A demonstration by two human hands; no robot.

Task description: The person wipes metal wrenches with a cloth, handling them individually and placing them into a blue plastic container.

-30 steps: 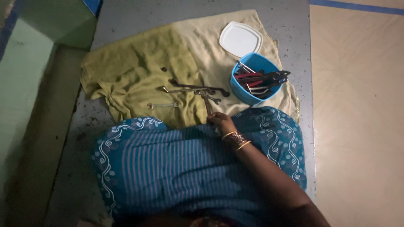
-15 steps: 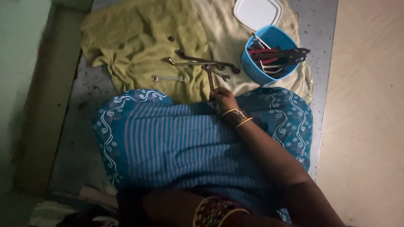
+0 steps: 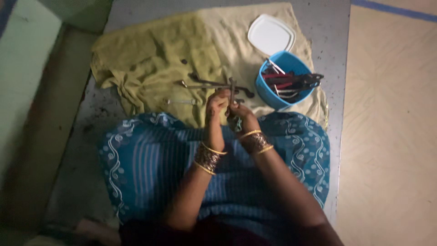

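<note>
Both hands up over the lap now. Right hand (image 3: 239,111) closed tight round the bottom of a dark spanner (image 3: 232,91), held nearly upright. Left hand (image 3: 215,104) new here — not in sight half a second ago, now raised beside the right one, fingers curled and touching the same spanner. Hard to tell in the dim light whether really gripping or only resting on it. A second ago only the right hand on the tool, low at the edge of the blue striped cloth (image 3: 173,159) over the knees. Now lifted off the yellow-green towel (image 3: 150,59) and kept between both hands, so looks like close work on this one tool has begun.

Other spanners (image 3: 205,84) left lying flat on the towel just behind, and a small thin one (image 3: 181,102) a little to the left. Blue tub (image 3: 273,93) full of pliers with red handles (image 3: 284,82) near on the right — white lid (image 3: 271,34) lying off, just past it. All on a grey speckled floor (image 3: 334,54).
</note>
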